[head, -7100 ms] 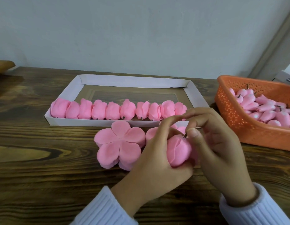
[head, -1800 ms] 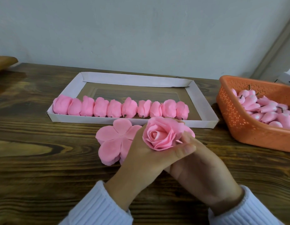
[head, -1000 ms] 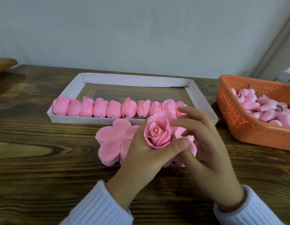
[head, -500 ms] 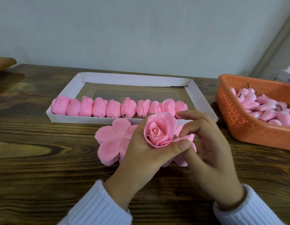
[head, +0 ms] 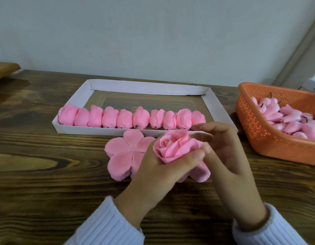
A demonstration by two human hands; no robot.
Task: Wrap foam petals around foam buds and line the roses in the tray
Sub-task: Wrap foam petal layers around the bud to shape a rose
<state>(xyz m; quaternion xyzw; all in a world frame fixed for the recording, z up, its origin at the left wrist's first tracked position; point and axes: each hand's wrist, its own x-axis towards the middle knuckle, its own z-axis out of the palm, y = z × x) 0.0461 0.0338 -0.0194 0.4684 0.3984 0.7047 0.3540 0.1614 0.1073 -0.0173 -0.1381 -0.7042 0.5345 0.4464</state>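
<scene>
This looks like a small handcraft workplace in a plain room. A dark wood-grain tabletop (head: 47,174) stands against a bare pale wall (head: 153,32). On it are a white cardboard tray (head: 146,88) holding a row of pink foam roses (head: 125,119), stacked flat foam petals (head: 125,152), and at right an orange perforated basket (head: 259,135) heaped with foam buds (head: 292,127).

Pale wall (head: 153,32), dark wood surface (head: 38,174)
The grained surface runs back to meet the plain, evenly lit wall.
</scene>
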